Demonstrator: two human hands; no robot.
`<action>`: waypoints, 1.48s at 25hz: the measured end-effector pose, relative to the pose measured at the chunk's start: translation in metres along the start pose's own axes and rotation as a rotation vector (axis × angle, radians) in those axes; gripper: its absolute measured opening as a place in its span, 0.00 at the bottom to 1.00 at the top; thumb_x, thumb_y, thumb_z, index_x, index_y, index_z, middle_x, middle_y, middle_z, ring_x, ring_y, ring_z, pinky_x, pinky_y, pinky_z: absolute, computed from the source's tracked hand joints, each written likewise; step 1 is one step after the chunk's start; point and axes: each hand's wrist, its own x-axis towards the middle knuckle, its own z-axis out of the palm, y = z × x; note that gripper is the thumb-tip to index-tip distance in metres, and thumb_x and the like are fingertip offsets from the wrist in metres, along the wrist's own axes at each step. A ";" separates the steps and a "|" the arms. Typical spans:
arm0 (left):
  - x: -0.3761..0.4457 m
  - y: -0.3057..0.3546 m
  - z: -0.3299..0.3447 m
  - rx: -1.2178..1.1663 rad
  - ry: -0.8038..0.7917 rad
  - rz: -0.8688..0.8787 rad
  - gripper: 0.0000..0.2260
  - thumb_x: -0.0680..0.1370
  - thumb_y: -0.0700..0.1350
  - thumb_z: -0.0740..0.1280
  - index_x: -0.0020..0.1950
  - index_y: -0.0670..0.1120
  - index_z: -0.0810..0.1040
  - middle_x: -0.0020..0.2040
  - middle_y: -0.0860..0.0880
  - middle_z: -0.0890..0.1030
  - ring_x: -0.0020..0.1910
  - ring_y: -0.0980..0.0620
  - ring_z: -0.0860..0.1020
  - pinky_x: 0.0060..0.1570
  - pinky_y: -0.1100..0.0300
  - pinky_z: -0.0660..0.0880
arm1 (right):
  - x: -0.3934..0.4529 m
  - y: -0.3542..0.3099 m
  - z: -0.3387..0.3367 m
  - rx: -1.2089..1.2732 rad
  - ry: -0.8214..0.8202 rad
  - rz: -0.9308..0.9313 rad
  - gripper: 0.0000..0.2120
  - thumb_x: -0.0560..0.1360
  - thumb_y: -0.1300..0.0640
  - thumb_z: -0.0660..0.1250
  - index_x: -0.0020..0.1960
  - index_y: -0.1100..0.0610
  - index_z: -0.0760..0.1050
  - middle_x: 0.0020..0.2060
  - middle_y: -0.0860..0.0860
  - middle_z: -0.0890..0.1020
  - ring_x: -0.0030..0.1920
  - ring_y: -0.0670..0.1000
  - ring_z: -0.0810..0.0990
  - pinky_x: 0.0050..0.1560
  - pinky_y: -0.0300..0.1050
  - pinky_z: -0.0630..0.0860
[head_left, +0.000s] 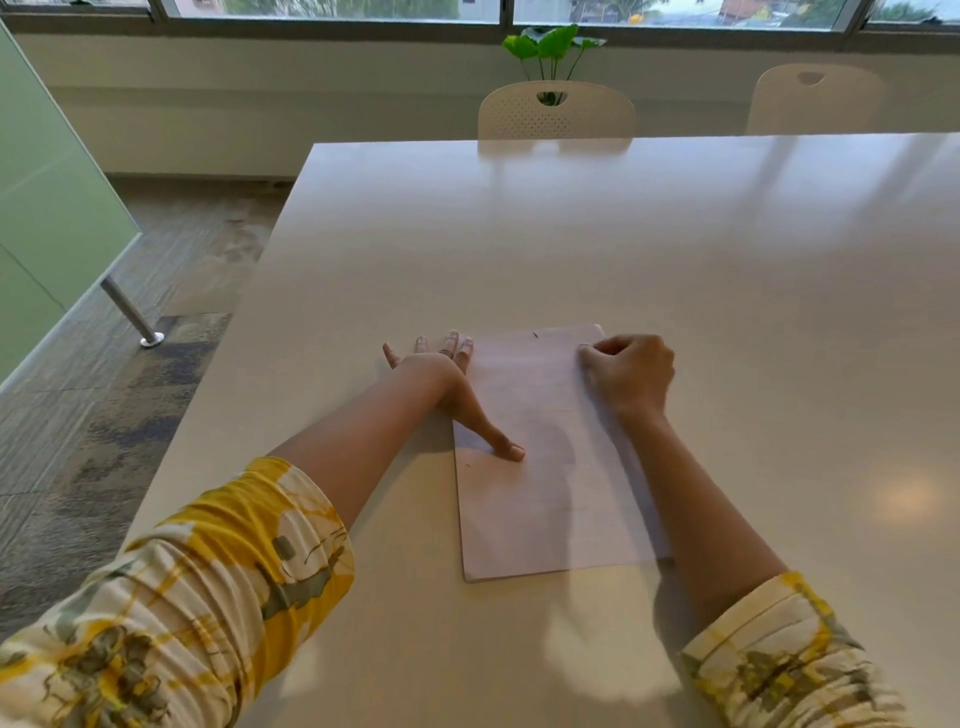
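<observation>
While the paper (545, 493) runs lengthwise away, left hand (436, 366) presses open-fingered, right hand (631, 376) pinches its edge

Pretty plain pale sheet of paper (545, 499), looks folded lengthwise into a tall narrow rectangle. It's lying flat on the surface (571, 234) near the front edge, with faint ruled lines on it.
</observation>
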 end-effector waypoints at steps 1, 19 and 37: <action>0.000 0.000 0.001 -0.001 -0.003 0.001 0.76 0.44 0.83 0.66 0.75 0.53 0.24 0.77 0.54 0.25 0.77 0.41 0.29 0.67 0.25 0.32 | 0.007 0.003 -0.006 -0.045 0.018 0.024 0.07 0.68 0.55 0.71 0.37 0.58 0.85 0.35 0.56 0.85 0.41 0.58 0.84 0.48 0.46 0.80; -0.001 0.002 0.002 0.012 0.017 -0.008 0.73 0.50 0.83 0.67 0.75 0.53 0.24 0.78 0.53 0.27 0.77 0.40 0.29 0.67 0.24 0.34 | -0.035 -0.040 0.050 0.005 -0.271 -0.273 0.07 0.71 0.55 0.73 0.36 0.57 0.84 0.33 0.51 0.85 0.36 0.50 0.84 0.40 0.44 0.81; -0.001 -0.001 0.002 -0.020 0.006 -0.004 0.76 0.45 0.83 0.68 0.75 0.54 0.23 0.76 0.54 0.25 0.75 0.40 0.27 0.65 0.24 0.31 | 0.024 -0.016 0.027 -0.014 -0.026 0.013 0.07 0.69 0.55 0.71 0.40 0.58 0.85 0.39 0.56 0.86 0.44 0.58 0.85 0.50 0.43 0.79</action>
